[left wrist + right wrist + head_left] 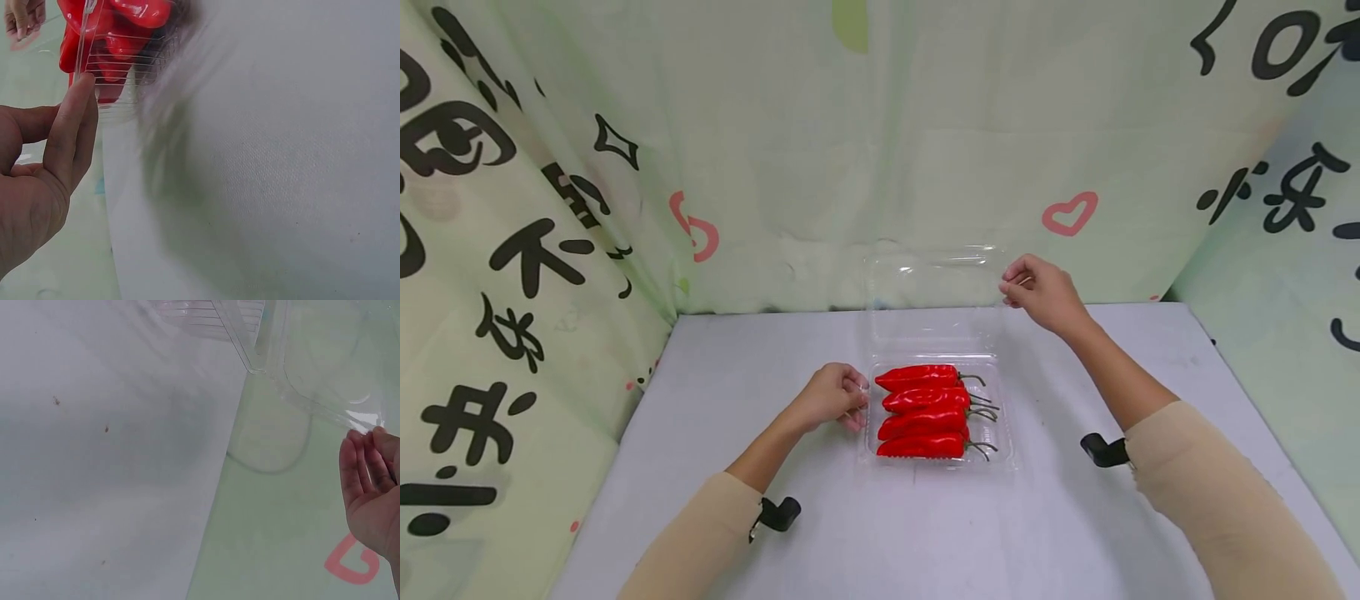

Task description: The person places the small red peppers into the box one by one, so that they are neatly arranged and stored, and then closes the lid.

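A clear plastic clamshell box point(1004, 433) sits on the table with several shiny red chili peppers point(925, 422) lying side by side in its base, green stems to the right. Its transparent lid point(932, 287) stands raised at the back. My right hand point(1041, 292) pinches the lid's right edge between thumb and fingers; in the right wrist view the lid's rim point(350, 419) meets the fingertips. At the base's left side, my left hand point(831, 396) has its fingertips on the rim, thumb hidden behind the fingers in the left wrist view point(50, 144).
The box stands on a white table point(737, 417), whose far edge meets a pale green curtain point(790, 167) printed with black characters and a pink heart point(1070, 213). More curtain hangs at the left and right. Black wrist mounts point(1105, 450) stick out from both sleeves.
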The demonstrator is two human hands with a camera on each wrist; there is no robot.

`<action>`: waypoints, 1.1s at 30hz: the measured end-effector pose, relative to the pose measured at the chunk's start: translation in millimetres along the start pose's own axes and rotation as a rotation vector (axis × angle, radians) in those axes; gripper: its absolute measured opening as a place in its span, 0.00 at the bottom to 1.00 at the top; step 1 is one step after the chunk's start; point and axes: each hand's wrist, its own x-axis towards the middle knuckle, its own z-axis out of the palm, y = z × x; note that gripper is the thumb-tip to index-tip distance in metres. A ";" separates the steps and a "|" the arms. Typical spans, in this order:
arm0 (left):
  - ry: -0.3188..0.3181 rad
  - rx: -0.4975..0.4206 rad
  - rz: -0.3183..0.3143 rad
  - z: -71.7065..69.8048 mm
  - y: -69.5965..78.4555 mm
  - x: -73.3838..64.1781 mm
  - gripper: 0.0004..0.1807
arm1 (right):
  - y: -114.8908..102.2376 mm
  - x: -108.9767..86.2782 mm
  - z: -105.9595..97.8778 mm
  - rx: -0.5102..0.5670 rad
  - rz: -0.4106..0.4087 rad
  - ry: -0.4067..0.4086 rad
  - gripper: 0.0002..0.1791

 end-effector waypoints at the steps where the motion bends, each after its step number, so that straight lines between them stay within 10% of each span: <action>1: 0.001 -0.002 -0.004 0.1 0.4 1.1 0.12 | 0.0 -1.0 -1.1 -0.003 -0.007 0.001 0.13; 33: 0.016 -0.016 -0.009 -1.8 14.0 26.0 0.11 | 8.7 -51.9 -11.3 -0.125 -0.207 0.074 0.08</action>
